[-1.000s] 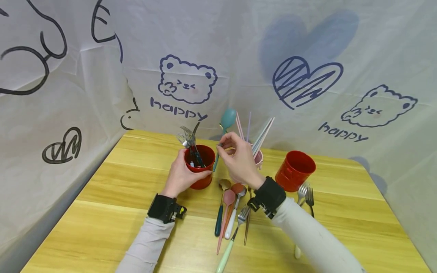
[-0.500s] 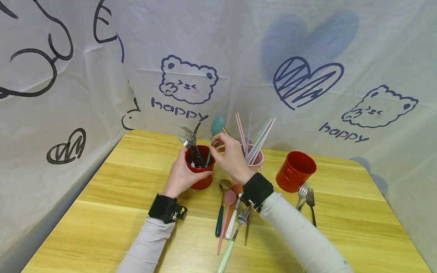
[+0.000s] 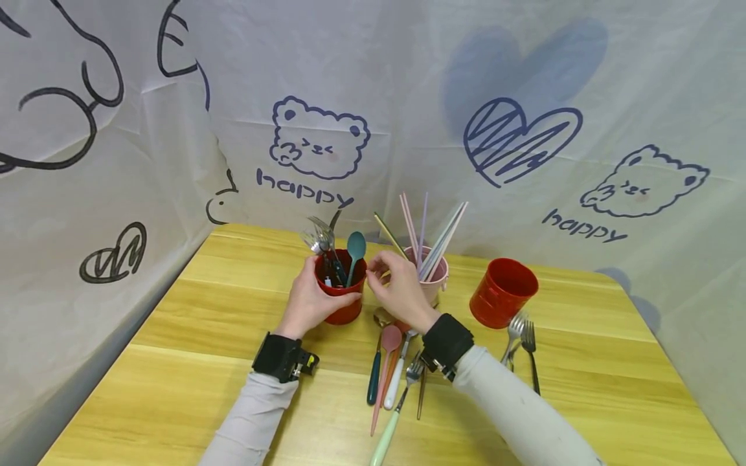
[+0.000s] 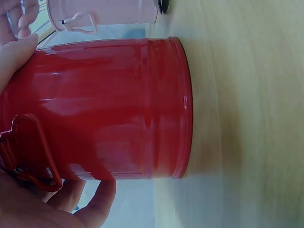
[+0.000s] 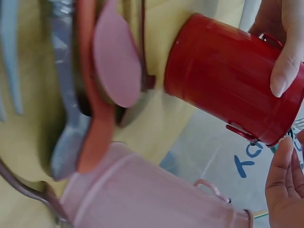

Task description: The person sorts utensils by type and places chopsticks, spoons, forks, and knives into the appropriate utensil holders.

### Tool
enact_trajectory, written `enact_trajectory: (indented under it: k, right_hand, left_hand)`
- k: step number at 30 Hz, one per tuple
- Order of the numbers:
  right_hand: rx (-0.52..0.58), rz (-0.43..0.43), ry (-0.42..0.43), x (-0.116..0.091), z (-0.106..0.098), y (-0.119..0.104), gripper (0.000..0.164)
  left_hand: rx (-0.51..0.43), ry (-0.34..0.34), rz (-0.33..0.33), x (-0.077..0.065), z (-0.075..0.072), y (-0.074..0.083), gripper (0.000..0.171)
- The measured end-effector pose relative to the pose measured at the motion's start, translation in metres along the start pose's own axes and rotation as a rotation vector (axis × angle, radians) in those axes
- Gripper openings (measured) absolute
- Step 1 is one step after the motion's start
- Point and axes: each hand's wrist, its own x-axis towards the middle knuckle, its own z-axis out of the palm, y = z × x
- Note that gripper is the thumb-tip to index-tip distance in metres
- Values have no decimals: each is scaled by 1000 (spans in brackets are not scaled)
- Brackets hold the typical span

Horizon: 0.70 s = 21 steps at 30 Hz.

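My left hand (image 3: 310, 294) grips the near left side of a red metal bucket (image 4: 104, 109) with small wire handles, its thumb along the front of the rim. Several forks (image 3: 320, 236) stand in that bucket, tines up. A teal spoon (image 3: 356, 247) leans in it too, bowl upward. Just right of the rim is my right hand (image 3: 399, 288), fingers loosely bent with nothing between them. In the right wrist view, its fingertips (image 5: 285, 145) are right by the red rim.
A pink bucket (image 3: 432, 292) of straws and a gold-coloured stick (image 3: 389, 232) stands behind my right hand. Farther right is a second red bucket (image 3: 502, 294), with forks (image 3: 529, 343) before it. Several spoons, including a pink one (image 3: 391, 338), and a green-handled fork (image 3: 386, 437) lie in front.
My right hand brought the teal spoon left and lowered it handle-first into the red bucket, then let go and drew slightly right. My left hand has stayed on the bucket.
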Motion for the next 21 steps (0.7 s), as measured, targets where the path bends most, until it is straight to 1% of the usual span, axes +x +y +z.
enact_trajectory:
  k: [6, 15, 18, 21]
  right_hand:
    - [-9, 1, -12, -14, -1, 8, 4]
    - [38, 40, -48, -40, -8, 24, 6]
    - [46, 62, -67, -51, -14, 30, 7]
    - [45, 107, -110, -63, -21, 38, 9]
  left_hand:
    - [10, -2, -8, 0, 0, 1, 92]
    - [14, -3, -6, 0, 1, 0, 93]
    - [13, -6, -4, 0, 1, -1, 93]
    - [4, -8, -5, -1, 1, -2, 93]
